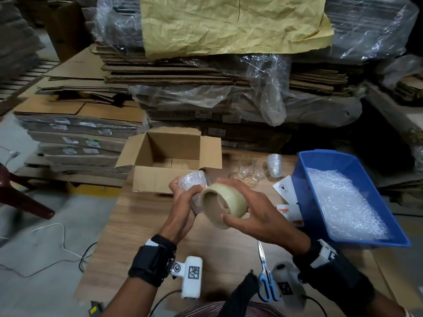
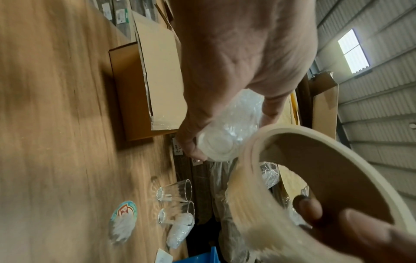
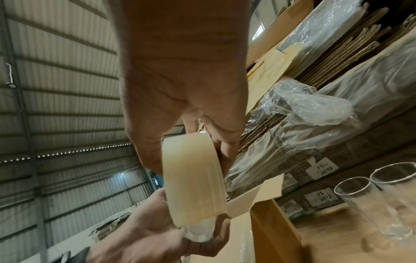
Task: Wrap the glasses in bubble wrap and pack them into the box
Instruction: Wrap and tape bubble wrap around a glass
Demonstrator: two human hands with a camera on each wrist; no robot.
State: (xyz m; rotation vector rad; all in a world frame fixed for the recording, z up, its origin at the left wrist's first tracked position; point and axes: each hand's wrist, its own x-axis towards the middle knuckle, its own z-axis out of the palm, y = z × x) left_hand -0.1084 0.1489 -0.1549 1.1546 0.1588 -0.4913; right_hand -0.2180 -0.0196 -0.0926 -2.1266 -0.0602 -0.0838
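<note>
Box (image 1: 168, 152) sits open, looks empty so far. Left hand (image 1: 183, 202) grips a wrapped glass (image 1: 193, 179), right hand (image 1: 254, 211) holds tape (image 1: 220, 202) against it. Two bare glasses (image 1: 250, 171) and one wrapped one (image 1: 274, 165) wait on the surface (image 1: 142, 225).

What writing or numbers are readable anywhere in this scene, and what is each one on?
"50 00", handwritten and seen upside down: white label on the wrapped cardboard stack.
"5.00" with "55" beside it, a doubtful reading: second label lower on that stack.
A wine-glass symbol, its lettering too small: white card beside the blue bin.
Round sticker on the table: too blurred to read.
Green-and-white labels on the flat cartons: too small.
</note>
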